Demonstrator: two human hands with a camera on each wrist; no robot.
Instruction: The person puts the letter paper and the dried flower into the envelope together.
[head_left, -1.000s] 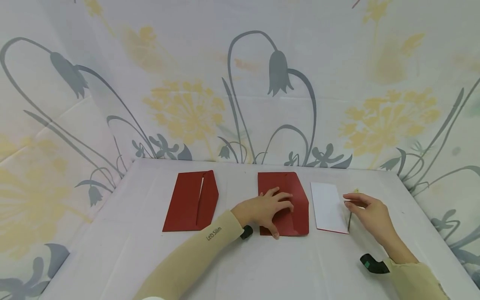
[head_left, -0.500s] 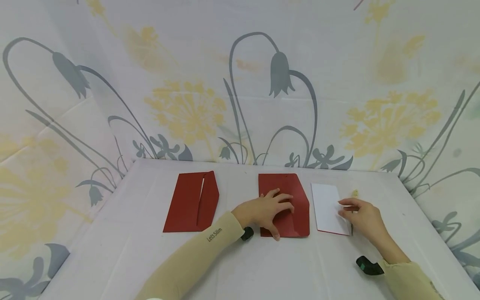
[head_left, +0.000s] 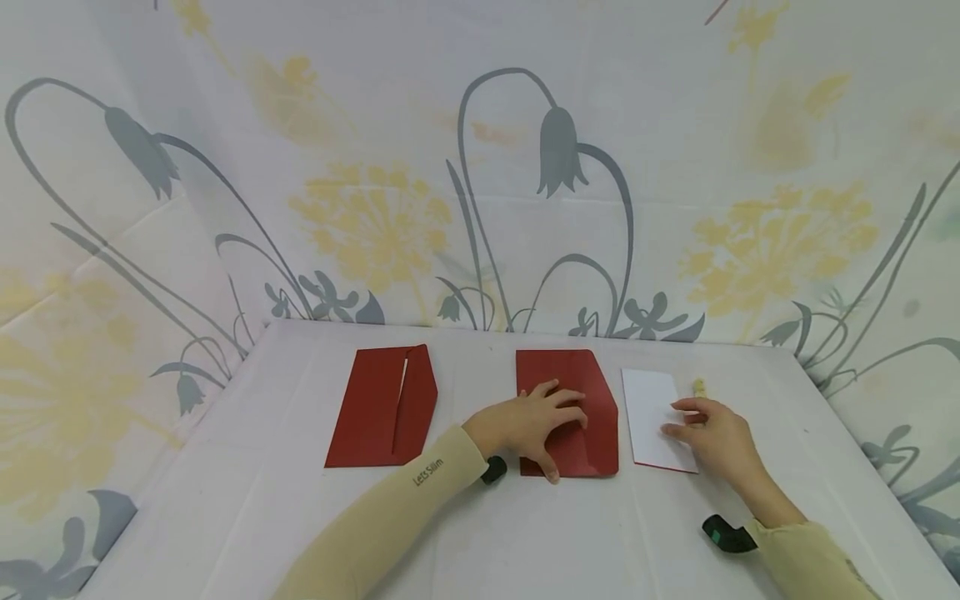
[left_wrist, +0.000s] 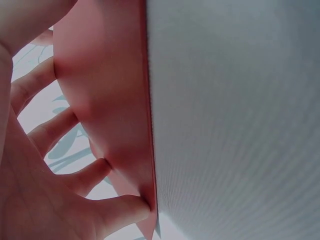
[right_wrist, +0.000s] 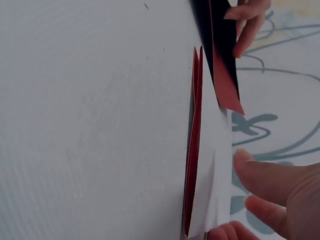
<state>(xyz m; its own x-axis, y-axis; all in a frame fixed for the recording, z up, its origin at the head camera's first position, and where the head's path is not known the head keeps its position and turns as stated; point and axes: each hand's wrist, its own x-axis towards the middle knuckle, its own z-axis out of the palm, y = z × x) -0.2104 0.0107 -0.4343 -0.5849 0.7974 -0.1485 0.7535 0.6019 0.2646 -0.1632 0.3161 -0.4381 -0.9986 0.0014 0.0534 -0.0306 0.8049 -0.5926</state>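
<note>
My left hand [head_left: 542, 418] lies flat with spread fingers on the middle red envelope [head_left: 592, 392]; the left wrist view shows those fingers [left_wrist: 75, 180] pressing the red paper [left_wrist: 105, 100]. To its right lies a white card [head_left: 648, 404] with a red underside. My right hand [head_left: 708, 435] rests on the card's right part, thumb and forefinger touching its top. In the right wrist view the card [right_wrist: 210, 175] lies just off the table with my fingertips [right_wrist: 270, 182] beside it.
A second red envelope [head_left: 382, 406], its flap partly folded, lies to the left on the white table [head_left: 300, 517]. A small yellowish bit [head_left: 699, 387] sits beyond the card. Flower-print cloth walls [head_left: 480, 167] close in the back and both sides.
My right hand has moved left onto the white card, and the card's raised right edge has come down flat. The left hand has stayed on the red envelope.
</note>
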